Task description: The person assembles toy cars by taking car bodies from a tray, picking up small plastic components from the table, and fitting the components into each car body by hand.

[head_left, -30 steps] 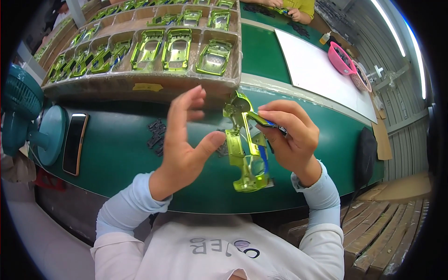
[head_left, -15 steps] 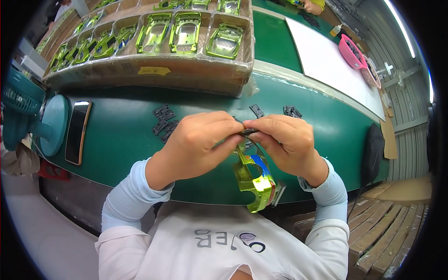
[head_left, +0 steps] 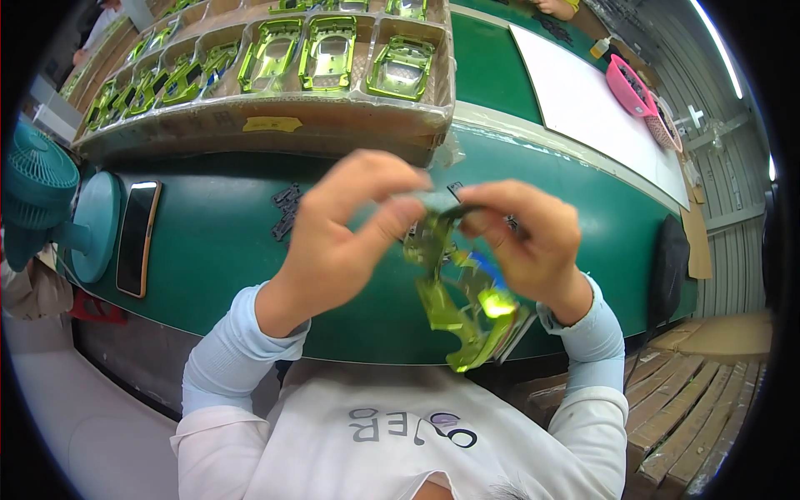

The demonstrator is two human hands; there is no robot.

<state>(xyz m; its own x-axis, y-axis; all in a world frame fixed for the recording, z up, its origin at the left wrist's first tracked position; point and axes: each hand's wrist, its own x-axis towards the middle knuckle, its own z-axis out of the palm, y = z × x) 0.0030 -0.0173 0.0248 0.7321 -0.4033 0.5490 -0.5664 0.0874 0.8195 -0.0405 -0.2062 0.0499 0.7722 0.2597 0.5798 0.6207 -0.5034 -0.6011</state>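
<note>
Head view: we saw a glossy lime-green plastic car-body shell [head_left: 435, 305] hanging tilted between the hands, above the dark green tabletop [head_left: 208, 250]. The right hand [head_left: 533, 243] had thumb and fingers closed on the shell's upper, dark-looking end, though blur hid the exact grip. The left hand [head_left: 337, 225] was half open, thumb and forefinger parted beside that end; we could not tell whether it touched. We judged this shell unfinished, being in hand and not yet in the brown cardboard carton [head_left: 350, 131], where similar green shells [head_left: 327, 82] sat in compartments; whether those were finished, we could not tell. Small black plastic parts [head_left: 286, 212] lay loose, apparently left to use. We could not read the yellow paper label [head_left: 272, 124]; the white cloth shirt [head_left: 333, 467] bore dark, upside-down lettering. We made out no brand.
</note>
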